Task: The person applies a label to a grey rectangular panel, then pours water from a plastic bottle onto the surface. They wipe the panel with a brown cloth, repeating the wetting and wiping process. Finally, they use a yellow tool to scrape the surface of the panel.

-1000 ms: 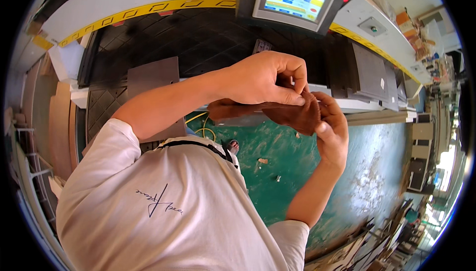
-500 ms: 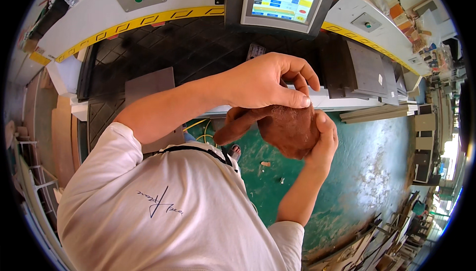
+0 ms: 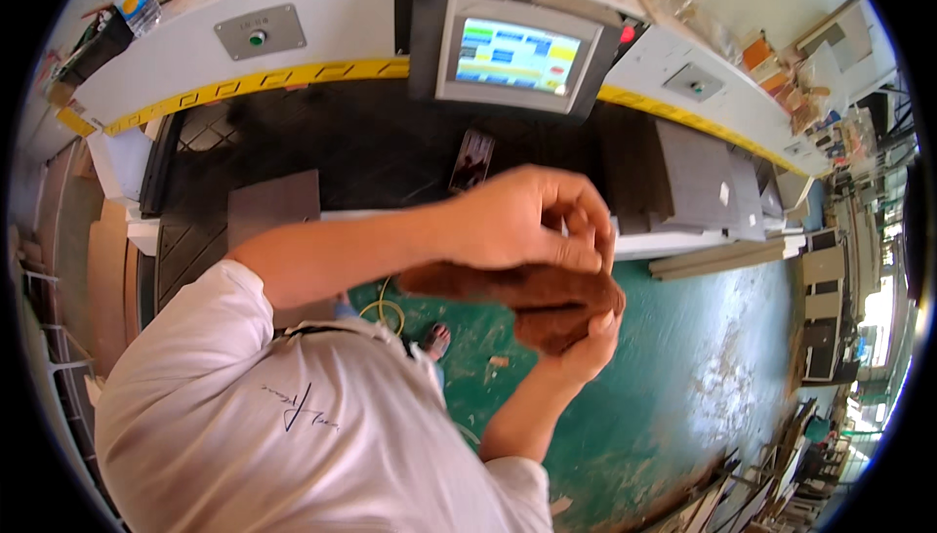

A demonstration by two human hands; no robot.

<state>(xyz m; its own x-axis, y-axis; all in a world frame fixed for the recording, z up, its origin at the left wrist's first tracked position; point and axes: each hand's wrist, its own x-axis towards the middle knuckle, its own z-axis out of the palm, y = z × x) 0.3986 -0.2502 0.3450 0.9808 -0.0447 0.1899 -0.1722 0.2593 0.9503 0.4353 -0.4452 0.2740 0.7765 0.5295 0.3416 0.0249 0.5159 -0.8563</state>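
Both hands hold a brown cloth (image 3: 547, 301) in front of my chest. My left hand (image 3: 527, 223) reaches across from the left and pinches the cloth's top edge with its fingertips. My right hand (image 3: 589, 346) comes up from below and cups the bunched lower part, mostly hidden by the fabric. The cloth is folded and crumpled between the two hands. My white shirt (image 3: 293, 426) fills the lower left of the view.
Ahead stands a white machine with a yellow stripe (image 3: 322, 72), a touchscreen (image 3: 517, 50) and a black bed (image 3: 371, 143). Grey boards (image 3: 273, 206) (image 3: 698, 177) lie on it. Below are a green floor (image 3: 683, 387), a yellow cord (image 3: 386, 310) and my sandalled foot (image 3: 436, 340).
The cloth has been gathered from a spread piece into a tighter bunch. My right hand slid from its right side to underneath it. The view tilted slightly down.
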